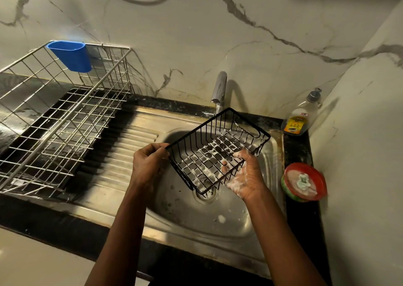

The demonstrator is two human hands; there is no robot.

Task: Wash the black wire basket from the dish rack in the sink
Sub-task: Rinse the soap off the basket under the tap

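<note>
The black wire basket (220, 141) is held tilted over the steel sink (178, 218), its mesh bottom flecked with white foam. My left hand (148, 163) grips its left corner rim. My right hand (244, 176), covered in suds, holds the basket's lower right edge from beneath, fingers showing through the wires. A thin stream of water falls from the tap (219, 89) into the basket's far side. The drain (205, 195) lies just below the basket's lowest corner.
A silver wire dish rack (63, 115) with a blue plastic cup holder (72, 55) stands on the drainboard at left. A dish soap bottle (302, 115) and a red tub of soap with a scrubber (304, 182) sit on the dark counter at right.
</note>
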